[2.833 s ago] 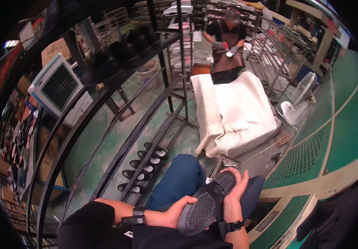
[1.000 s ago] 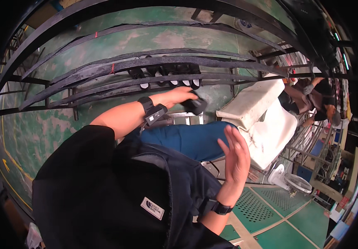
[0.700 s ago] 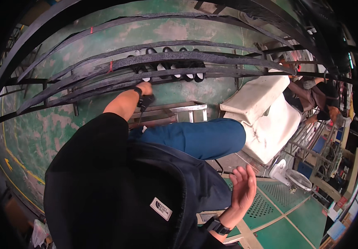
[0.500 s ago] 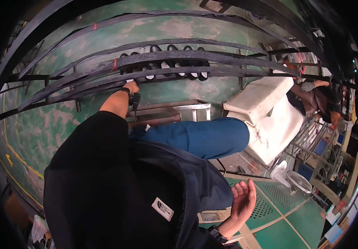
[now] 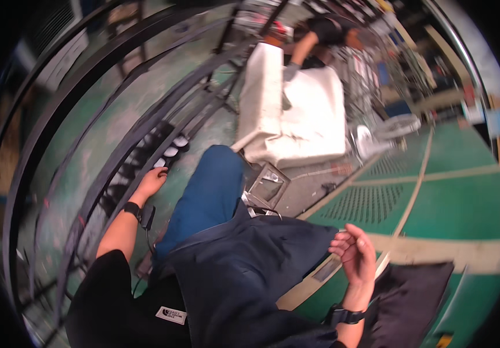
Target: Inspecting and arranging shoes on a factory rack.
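Note:
My left hand (image 5: 152, 181) is beside a rack of long dark padded bars (image 5: 128, 134), its fingers loosely bent, with nothing visible in them. Just past the fingers, behind the bars, sits a row of black shoe-like pieces (image 5: 132, 168) with pale patches, blurred here. Held out at the right over the edge of a green-topped work surface (image 5: 447, 203), my right hand (image 5: 355, 255) is empty, palm up and fingers half curled. A folded dark cloth (image 5: 408, 298) lies next to that forearm. Watch-like straps circle both wrists.
A cream-covered block (image 5: 311, 116) stands ahead, with a co-worker's gloved hand (image 5: 290, 71) at its far side. To its right is a white fan (image 5: 398, 124). A small metal frame (image 5: 268, 184) is near my knee. Perforated patches (image 5: 366, 203) mark the green surface.
My view and body have turned right, so the rack now runs along my left. The left hand's fist at the bars has loosened. The dark cloth has come into view.

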A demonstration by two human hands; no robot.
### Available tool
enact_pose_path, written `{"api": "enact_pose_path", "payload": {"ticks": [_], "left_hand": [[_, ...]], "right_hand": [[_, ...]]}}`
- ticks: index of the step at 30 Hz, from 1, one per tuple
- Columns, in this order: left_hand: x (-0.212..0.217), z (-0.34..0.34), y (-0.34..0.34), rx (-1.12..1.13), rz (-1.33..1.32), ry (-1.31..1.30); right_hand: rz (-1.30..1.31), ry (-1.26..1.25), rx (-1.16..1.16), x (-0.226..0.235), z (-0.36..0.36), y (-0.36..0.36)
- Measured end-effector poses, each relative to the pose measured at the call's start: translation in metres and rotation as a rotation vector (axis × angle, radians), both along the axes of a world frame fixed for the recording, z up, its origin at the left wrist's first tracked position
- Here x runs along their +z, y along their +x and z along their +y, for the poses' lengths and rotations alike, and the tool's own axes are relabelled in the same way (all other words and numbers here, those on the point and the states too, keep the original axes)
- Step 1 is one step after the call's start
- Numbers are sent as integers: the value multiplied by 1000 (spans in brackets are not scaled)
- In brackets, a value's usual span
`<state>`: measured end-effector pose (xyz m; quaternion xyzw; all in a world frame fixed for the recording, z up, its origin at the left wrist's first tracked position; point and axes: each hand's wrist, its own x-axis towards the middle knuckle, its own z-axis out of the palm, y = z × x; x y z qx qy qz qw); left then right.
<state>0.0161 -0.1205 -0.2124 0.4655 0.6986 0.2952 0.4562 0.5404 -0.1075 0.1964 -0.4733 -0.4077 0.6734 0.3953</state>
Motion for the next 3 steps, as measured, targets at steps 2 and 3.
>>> {"api": "enact_pose_path", "payload": {"ticks": [2, 3], "left_hand": [[40, 46, 22, -23, -118, 161], [48, 75, 27, -121, -118, 234]], "right_hand": [[40, 27, -107, 4, -19, 35], [55, 41, -156, 5, -30, 52]]}}
